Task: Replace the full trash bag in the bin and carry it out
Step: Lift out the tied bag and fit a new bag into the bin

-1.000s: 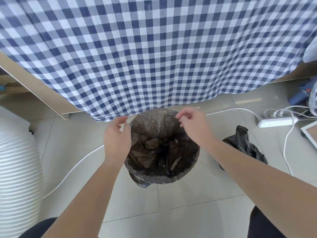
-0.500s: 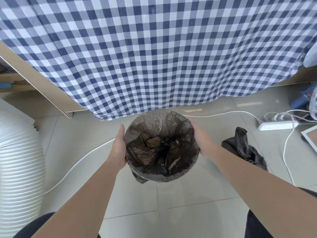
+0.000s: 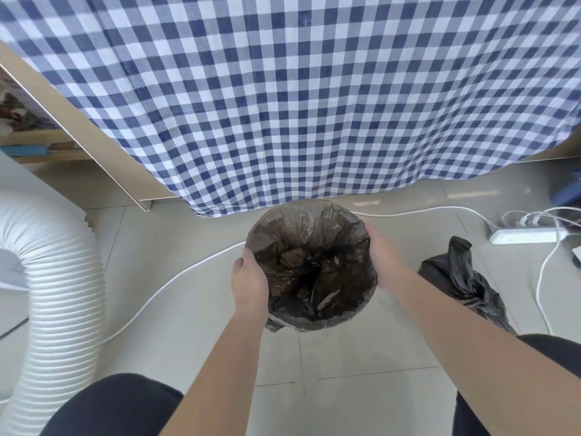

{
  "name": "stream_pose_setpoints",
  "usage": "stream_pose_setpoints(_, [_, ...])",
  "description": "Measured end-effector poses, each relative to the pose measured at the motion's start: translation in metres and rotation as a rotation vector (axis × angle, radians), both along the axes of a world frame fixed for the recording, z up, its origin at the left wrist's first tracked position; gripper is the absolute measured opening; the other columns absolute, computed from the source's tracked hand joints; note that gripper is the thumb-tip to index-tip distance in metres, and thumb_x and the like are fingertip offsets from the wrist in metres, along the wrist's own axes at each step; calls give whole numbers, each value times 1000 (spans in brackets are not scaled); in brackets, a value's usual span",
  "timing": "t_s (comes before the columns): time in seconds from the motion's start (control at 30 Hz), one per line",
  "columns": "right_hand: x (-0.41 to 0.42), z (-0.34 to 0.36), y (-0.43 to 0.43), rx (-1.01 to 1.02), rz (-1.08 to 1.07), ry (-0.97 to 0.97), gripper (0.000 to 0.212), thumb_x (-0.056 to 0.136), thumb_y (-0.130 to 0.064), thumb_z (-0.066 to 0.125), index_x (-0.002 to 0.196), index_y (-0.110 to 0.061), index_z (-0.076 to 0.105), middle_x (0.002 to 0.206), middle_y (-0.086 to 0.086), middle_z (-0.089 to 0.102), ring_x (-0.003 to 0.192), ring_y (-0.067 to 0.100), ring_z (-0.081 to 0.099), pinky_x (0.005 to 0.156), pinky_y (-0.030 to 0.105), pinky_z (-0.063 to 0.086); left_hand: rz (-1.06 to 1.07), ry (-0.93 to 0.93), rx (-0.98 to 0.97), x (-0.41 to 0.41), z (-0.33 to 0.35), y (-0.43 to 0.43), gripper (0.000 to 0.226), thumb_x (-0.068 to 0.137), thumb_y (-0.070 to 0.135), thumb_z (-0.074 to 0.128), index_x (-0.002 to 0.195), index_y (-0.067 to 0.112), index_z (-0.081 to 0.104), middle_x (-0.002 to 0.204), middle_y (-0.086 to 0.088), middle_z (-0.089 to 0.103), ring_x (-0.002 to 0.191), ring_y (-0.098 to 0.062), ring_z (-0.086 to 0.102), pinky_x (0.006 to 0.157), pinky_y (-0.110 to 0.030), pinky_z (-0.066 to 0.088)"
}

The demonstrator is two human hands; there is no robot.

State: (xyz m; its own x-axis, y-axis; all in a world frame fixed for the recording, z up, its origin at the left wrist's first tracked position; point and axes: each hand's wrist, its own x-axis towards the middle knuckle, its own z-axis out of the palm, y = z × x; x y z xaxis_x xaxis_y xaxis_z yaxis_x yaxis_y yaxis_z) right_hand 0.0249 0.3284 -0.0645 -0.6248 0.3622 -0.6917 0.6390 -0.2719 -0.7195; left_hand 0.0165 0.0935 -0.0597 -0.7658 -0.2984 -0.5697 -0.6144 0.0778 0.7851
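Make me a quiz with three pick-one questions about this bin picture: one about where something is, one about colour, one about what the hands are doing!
1. Where is the tied black bag?
A. on the floor, right of the bin
B. inside the bin
C. on the cloth

2. What colours is the checked cloth?
A. red and white
B. blue and white
C. green and yellow

3. What are the hands doing?
A. clapping
B. pointing at the ceiling
C. holding the bin's sides

Answers: 1 A, it lies on the tiles. 2 B, blue and white squares. 3 C, left hand and right hand press opposite sides.
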Motion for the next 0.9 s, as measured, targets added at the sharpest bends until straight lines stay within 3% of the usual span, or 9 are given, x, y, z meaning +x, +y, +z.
stream_pose_setpoints(0.17, [1,-4,-4,-89,-57,72,43,99,-53,48,100,-21,78,102,5,80,103,25,70,98,39,52,36,56,211,-20,-15,-17,61,98,67,39,128,24,71,131,1,72,123,-25,64,117,-47,44])
stream_pose_setpoints(0.23, [5,-10,-1,-58,-101,70,49,104,-52,39,100,-16,72,97,4,76,100,21,67,90,34,48,148,83,230,-20,-16,-24,51,103,58,43,129,24,69,138,2,68,131,-22,60,120,-42,38])
stream_pose_setpoints(0.33, [12,-17,0,15,-175,61,45,107,-49,34,108,-17,65,110,0,69,106,19,60,94,33,39,308,60,282,-5,-17,-30,48,110,46,35,141,21,63,146,0,61,138,-19,52,109,-32,36])
stream_pose_setpoints(0.43, [16,-34,-6,-158,-196,66,56,93,-61,48,121,-20,73,116,1,77,115,23,68,104,38,50,259,-43,488,22,-23,-15,50,113,50,26,124,24,67,122,3,71,108,-17,65,91,-31,48])
stream_pose_setpoints(0.53, [21,-34,-16,-268,-190,69,56,91,-61,53,119,-19,75,114,8,79,112,32,70,105,47,52,261,-44,575,29,-34,-5,52,112,54,29,127,25,70,135,2,71,124,-22,64,117,-40,44])
stream_pose_setpoints(0.67, [25,-41,-22,-265,-233,69,44,94,-53,59,100,-13,77,98,7,81,106,29,71,94,44,56,217,7,590,19,-45,-6,58,110,57,34,143,21,66,140,-2,70,132,-28,62,120,-47,41])
stream_pose_setpoints(0.77, [26,-53,-18,-207,-213,69,50,87,-61,57,113,-23,78,119,3,77,124,29,64,113,48,45,155,-22,528,13,-55,-14,45,106,52,46,118,22,77,110,0,81,114,-25,68,107,-41,50])
stream_pose_setpoints(0.83, [27,-44,-14,-154,-227,54,50,97,-61,44,118,-25,72,121,-4,74,121,20,62,115,42,40,156,-60,453,7,-54,-21,33,103,47,51,89,25,71,83,6,73,85,-18,61,78,-35,49])
stream_pose_setpoints(0.9, [23,-33,-9,-38,-234,65,49,104,-55,34,121,-21,65,132,-2,67,125,18,56,117,41,34,181,-38,338,2,-46,-25,31,106,42,46,87,22,62,83,5,61,77,-17,53,67,-32,42])
